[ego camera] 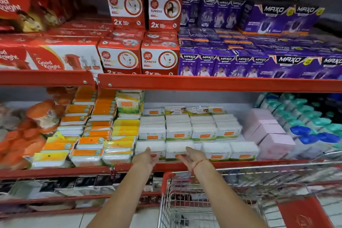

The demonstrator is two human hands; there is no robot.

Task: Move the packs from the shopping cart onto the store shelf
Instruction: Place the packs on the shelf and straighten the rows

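White packs with orange labels (pixel 178 131) fill the middle shelf (pixel 222 164) in rows. Both my hands reach out at the front row. My left hand (pixel 148 157) touches the front of one white pack (pixel 150 147), fingers apart. My right hand (pixel 190 157), a red thread at its wrist, is palm-up beside the neighbouring pack (pixel 178 149), fingers apart and holding nothing. The shopping cart (pixel 185 200) stands below my arms at the lower right; only a dark item shows at its bottom.
Orange and yellow packs (pixel 92 135) lie left of the white ones, pink boxes (pixel 268 131) to the right. The upper shelf holds red boxes (pixel 120 57) and purple boxes (pixel 240 63). The cart's red handle corner (pixel 167 177) sits just under my hands.
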